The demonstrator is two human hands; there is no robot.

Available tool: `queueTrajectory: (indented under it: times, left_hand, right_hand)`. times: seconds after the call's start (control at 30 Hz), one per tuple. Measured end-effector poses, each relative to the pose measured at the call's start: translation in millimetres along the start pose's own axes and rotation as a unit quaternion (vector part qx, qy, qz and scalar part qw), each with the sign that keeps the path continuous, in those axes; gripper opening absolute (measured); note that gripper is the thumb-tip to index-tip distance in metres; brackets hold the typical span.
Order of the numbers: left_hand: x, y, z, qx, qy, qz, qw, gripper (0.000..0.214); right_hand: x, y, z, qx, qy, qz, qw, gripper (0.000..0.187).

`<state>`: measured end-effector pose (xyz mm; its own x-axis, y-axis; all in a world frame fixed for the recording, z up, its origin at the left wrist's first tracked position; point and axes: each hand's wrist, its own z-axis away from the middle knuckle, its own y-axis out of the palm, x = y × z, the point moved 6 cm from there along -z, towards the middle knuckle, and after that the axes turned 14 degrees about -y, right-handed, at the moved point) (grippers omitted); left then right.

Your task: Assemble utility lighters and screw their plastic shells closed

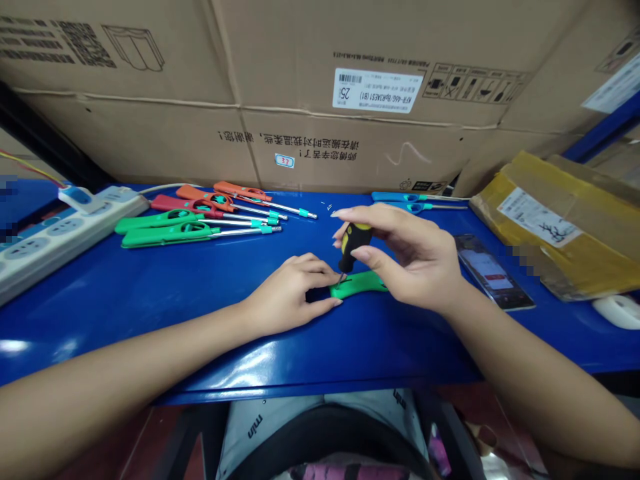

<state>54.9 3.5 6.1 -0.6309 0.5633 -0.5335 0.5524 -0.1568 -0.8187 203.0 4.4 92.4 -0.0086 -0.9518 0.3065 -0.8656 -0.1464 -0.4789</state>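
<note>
My right hand is closed around the black and yellow handle of a short screwdriver. The screwdriver stands nearly upright, its tip down at the left end of a green lighter body that lies flat on the blue table. My left hand pinches that same left end between thumb and fingers, pressing it against the table. The right part of the green lighter is hidden behind my right hand. Whether the tip sits in a screw is too small to tell.
Several long-nosed lighters, green, red and orange, lie at the back left beside a white power strip. Blue lighters lie at the back. A phone and a taped parcel are right; a big carton stands behind.
</note>
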Motion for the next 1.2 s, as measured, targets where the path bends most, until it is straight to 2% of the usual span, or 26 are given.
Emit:
queueTrajectory:
  times: [0.13, 0.3, 0.5, 0.57, 0.67, 0.73, 0.8, 0.87, 1.0, 1.07, 1.2]
  left_hand:
    - [-0.9, 0.6, 0.1, 0.000, 0.001, 0.005, 1.000, 0.026]
    - [-1.0, 0.9, -0.6, 0.012, -0.009, -0.008, 1.000, 0.028]
    - [0.6, 0.2, 0.5, -0.008, -0.003, -0.001, 1.000, 0.027]
    - [0.3, 0.3, 0.3, -0.003, -0.003, -0.001, 1.000, 0.028]
    - [0.3, 1.1, 0.2, 0.003, -0.007, -0.007, 1.000, 0.029]
    - [0.7, 1.2, 0.4, -0.003, -0.007, -0.007, 1.000, 0.029]
    - [1.1, 1.3, 0.4, -0.008, -0.008, -0.003, 1.000, 0.028]
    - [1.0, 1.0, 0.2, -0.010, -0.009, 0.002, 1.000, 0.027]
    - [0.6, 0.5, -0.6, -0.008, -0.012, 0.007, 1.000, 0.029]
    - [1.0, 0.9, -0.6, -0.010, -0.010, 0.010, 1.000, 0.029]
    - [2.8, 1.1, -0.1, -0.022, -0.010, 0.009, 1.000, 0.027]
  right_hand:
    - [3.6, -6.4, -1.6, -0.035, -0.045, 0.089, 0.994, 0.033]
    - [0.1, -0.6, -0.7, 0.034, -0.007, 0.006, 0.999, 0.041]
    - [3.4, -7.1, -0.6, -0.044, -0.061, 0.111, 0.991, 0.034]
    - [3.0, -3.5, 0.4, -0.022, -0.059, 0.096, 0.993, 0.039]
    - [-1.6, 2.5, 3.0, 0.005, -0.019, 0.026, 0.999, 0.045]
    - [-3.1, 0.9, 3.5, -0.018, -0.015, 0.023, 0.999, 0.045]
    - [-1.4, -2.9, 2.7, -0.047, -0.042, 0.061, 0.996, 0.044]
    - [0.2, -3.8, 1.5, -0.044, -0.061, 0.081, 0.994, 0.042]
    - [-5.2, 3.4, 3.3, 0.005, 0.004, -0.007, 1.000, 0.042]
    - [-6.8, 3.9, 5.5, -0.012, 0.022, -0.030, 0.999, 0.041]
    - [-5.5, -0.9, 6.0, -0.056, -0.004, 0.040, 0.998, 0.036]
